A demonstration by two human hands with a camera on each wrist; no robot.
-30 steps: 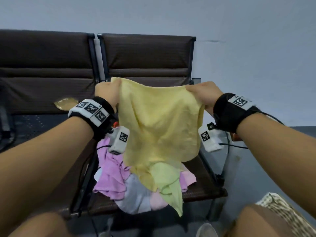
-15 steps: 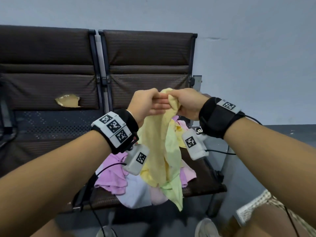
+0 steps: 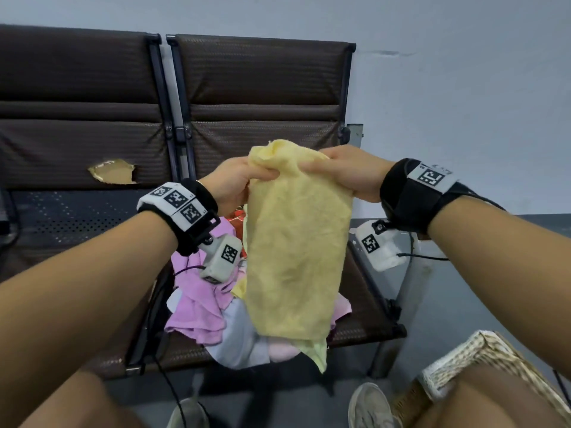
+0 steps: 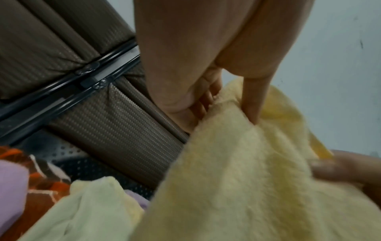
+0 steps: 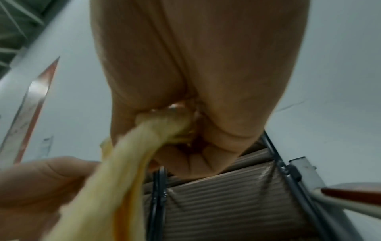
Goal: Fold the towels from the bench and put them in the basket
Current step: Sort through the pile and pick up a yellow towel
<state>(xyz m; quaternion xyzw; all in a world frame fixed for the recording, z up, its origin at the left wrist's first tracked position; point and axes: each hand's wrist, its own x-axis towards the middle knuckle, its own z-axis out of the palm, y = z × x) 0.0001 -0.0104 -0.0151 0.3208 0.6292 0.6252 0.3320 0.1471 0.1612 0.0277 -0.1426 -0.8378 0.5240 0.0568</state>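
Grey wall behind a brown ribbed-vinyl bench (image 3: pixel 262 88). Near right: woven wicker basket (image 3: pixel 482 353). Left hand (image 3: pixel 230 183) and right hand (image 3: pixel 349 171) each grasp a top corner of the fuzzy yellow towel (image 3: pixel 296 242), which hangs doubled over the crumpled towel pile (image 3: pixel 210 310) on the seat

seat: towel pile (image 3: pixel 216 307) fills it | basket (image 3: pixel 482 356) right, beside bench (image 3: pixel 262 88)

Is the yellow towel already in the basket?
No, the yellow towel hangs in the air above the bench, gripped by the left hand and the right hand, while the basket sits on the floor.
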